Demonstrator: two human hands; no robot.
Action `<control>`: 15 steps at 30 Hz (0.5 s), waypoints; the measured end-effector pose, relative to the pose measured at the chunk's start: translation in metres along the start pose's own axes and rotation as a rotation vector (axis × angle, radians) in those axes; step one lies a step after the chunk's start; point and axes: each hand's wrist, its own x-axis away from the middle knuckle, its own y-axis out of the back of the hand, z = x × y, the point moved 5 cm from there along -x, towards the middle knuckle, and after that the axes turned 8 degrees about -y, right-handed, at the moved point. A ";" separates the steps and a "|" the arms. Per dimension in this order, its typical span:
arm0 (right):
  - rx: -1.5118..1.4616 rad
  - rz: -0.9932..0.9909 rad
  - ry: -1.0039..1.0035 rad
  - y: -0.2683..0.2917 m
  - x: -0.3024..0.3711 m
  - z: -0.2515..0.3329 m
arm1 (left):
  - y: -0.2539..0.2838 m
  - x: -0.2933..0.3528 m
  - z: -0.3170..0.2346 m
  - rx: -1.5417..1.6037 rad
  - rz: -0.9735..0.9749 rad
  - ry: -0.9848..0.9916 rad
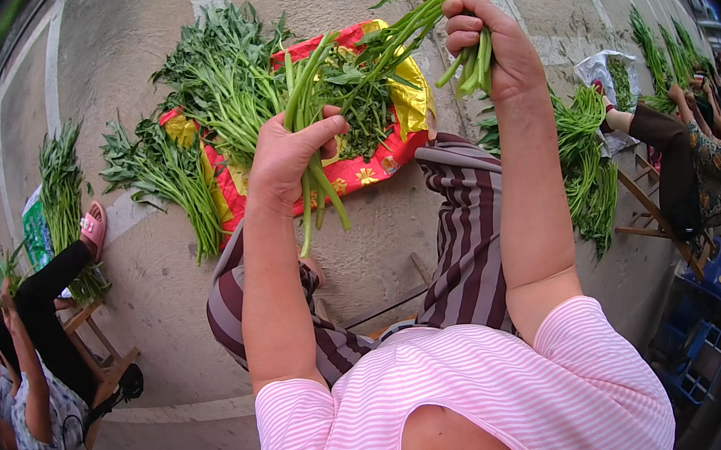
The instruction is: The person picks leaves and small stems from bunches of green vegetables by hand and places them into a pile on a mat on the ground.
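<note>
My left hand point(284, 158) is closed around a bunch of green stems point(305, 84) that look like water spinach, their cut ends hanging below my fist. Higher up and to the right, my right hand point(498, 42) grips another bunch of water spinach point(409, 26), whose leafy tops trail toward the left and whose thick stem ends point down. Beneath both hands a red and gold sheet point(409, 123) lies on the ground. A large heap of water spinach point(214, 68) covers its left part, and loose leaves point(371, 121) lie on its right part.
A smaller bundle of greens point(172, 171) lies left of the sheet. At right are more stems point(586, 164) and a white bag point(605, 73). People sit on either side: a pink sandal point(94, 229) shows at left, a wooden stool point(642, 202) at right.
</note>
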 end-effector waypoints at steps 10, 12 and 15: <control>0.012 -0.018 0.006 -0.004 0.002 -0.002 | 0.003 -0.001 -0.003 -0.004 -0.107 -0.025; 0.020 -0.019 -0.002 -0.007 0.002 -0.003 | 0.007 -0.003 0.000 -0.006 -0.156 -0.049; 0.020 -0.018 -0.014 -0.007 0.002 -0.004 | 0.010 -0.005 0.001 0.031 -0.218 -0.062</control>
